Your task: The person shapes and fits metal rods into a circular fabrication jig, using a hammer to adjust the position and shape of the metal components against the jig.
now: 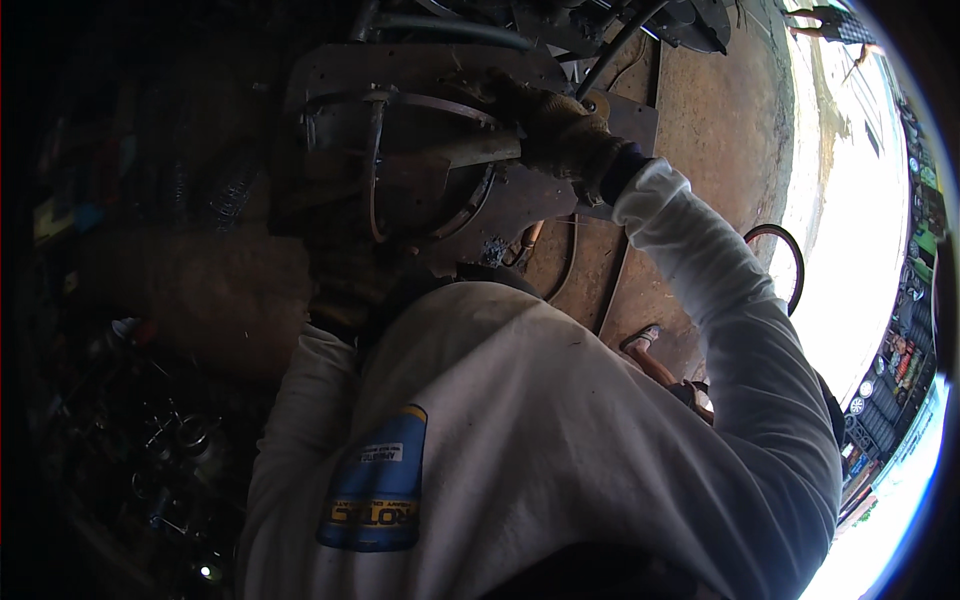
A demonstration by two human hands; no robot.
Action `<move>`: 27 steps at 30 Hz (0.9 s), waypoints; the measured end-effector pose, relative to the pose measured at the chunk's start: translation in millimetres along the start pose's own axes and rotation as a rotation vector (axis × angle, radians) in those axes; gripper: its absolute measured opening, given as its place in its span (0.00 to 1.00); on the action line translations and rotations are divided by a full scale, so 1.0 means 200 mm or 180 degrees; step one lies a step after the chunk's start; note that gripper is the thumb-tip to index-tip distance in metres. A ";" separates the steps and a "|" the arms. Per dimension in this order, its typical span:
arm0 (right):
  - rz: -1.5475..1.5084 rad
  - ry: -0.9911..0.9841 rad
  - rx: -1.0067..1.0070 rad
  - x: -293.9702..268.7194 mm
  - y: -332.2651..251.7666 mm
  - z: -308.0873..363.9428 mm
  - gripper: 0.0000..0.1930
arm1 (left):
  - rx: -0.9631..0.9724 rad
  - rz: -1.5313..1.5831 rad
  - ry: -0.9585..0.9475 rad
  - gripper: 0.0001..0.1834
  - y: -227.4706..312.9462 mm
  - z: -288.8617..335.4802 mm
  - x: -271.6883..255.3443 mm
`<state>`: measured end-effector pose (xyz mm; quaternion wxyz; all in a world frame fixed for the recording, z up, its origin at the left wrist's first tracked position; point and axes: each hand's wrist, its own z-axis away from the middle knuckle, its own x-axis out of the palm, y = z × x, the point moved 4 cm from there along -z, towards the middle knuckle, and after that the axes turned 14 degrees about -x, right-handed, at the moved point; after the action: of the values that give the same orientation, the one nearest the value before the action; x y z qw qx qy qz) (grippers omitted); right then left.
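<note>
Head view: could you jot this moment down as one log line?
right hand: gloved, gripping a metal bar | left hand: hidden behind torso | rusty metal housing: bar lies across it | hose: above hand

Blue patch (378, 483) on white shirt chest, roughly rectangular, rounded top corner; small pale label strip near top, yellow lettering band low. Colourful packages (903, 362) in row at far right rim, red and orange, too small to tell more. Small green sign (930, 178) at upper right rim, blurred.
</note>
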<state>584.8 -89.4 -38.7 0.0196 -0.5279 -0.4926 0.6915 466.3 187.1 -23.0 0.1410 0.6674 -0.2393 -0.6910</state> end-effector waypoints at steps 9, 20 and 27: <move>-0.0122 -0.0068 -0.0322 0.01 0.02 -0.02 0.42 | -0.0346 0.0259 -0.0070 0.38 -0.05 0.07 0.07; -0.0123 -0.0165 -0.0005 0.03 0.04 -0.03 0.43 | -0.0659 0.0529 0.0336 0.43 -0.07 0.13 0.16; -0.0128 -0.0105 -0.0194 0.02 0.03 -0.03 0.43 | -0.0512 0.0777 0.0485 0.50 -0.06 0.11 0.19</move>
<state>590.7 -86.1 -44.6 0.0092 -0.5067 -0.5243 0.6843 444.0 180.6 -62.5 0.2947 0.6704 -0.2511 -0.6330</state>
